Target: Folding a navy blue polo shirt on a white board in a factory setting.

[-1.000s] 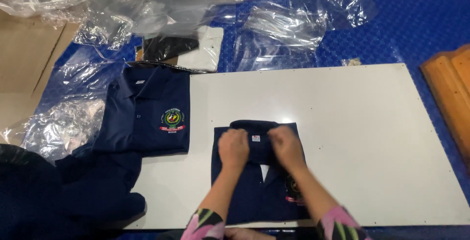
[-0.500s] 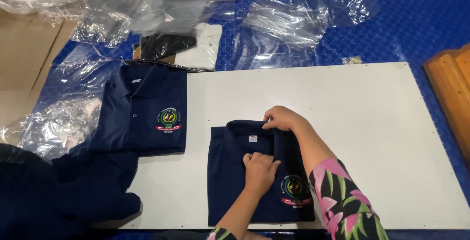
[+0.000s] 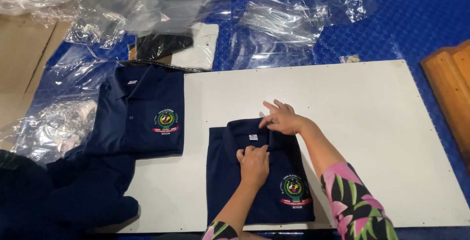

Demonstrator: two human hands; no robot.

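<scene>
Left hand (image 3: 254, 160) fingers curled, pinching folded navy shirt (image 3: 257, 191) placket; right hand (image 3: 284, 119) fingers spread flat on collar

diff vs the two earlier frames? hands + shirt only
Left hand moved down the folded navy shirt to below the collar, exposing the crest. Right hand slid up-right to the collar's right edge. Unchanged: white board, second folded shirt.

A single head-worn camera looked steeply down and forward from above the person's own forearms, at close range. The white board (image 3: 342, 122) filled most of the frame, with the blue mat (image 3: 416, 19) along its far edge.
</scene>
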